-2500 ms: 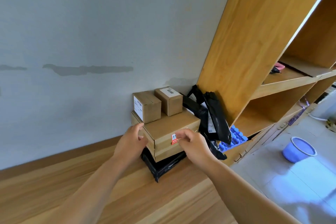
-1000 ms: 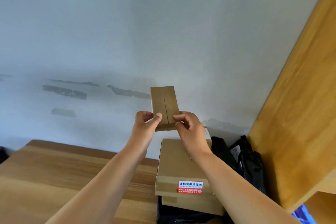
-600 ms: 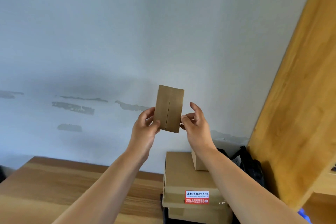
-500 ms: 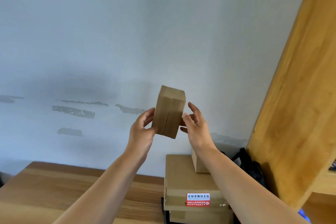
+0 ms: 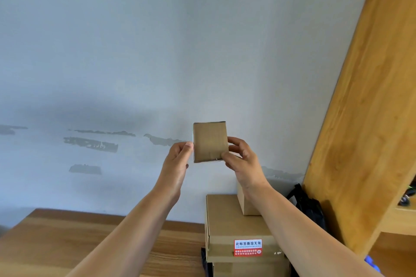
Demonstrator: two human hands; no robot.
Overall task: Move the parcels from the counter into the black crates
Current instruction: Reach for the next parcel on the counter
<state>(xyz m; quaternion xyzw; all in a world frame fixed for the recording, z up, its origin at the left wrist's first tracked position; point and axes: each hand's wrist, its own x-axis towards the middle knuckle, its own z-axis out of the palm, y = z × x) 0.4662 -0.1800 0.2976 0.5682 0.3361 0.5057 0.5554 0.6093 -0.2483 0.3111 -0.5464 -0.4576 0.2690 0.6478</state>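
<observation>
I hold a small brown cardboard box (image 5: 209, 141) up in front of the wall, well above the counter. My left hand (image 5: 177, 162) pinches its left edge and my right hand (image 5: 239, 159) grips its right edge and lower corner. Below, on the wooden counter (image 5: 90, 238), lies a large flat cardboard box (image 5: 234, 225) with a red and white sticker, stacked on another box. A second small box (image 5: 246, 203) sits on top of it, partly hidden by my right forearm. Black plastic mailers (image 5: 308, 207) lean at the right. No black crate is in view.
A tall wooden shelf unit (image 5: 369, 119) rises along the right side, close to the stack. The grey-white wall (image 5: 157, 51) stands right behind the counter. A bit of blue (image 5: 371, 262) shows at the bottom right.
Both hands lifted the small box off the stack and turned it in the air. A plain face now points at me instead of the seam side.
</observation>
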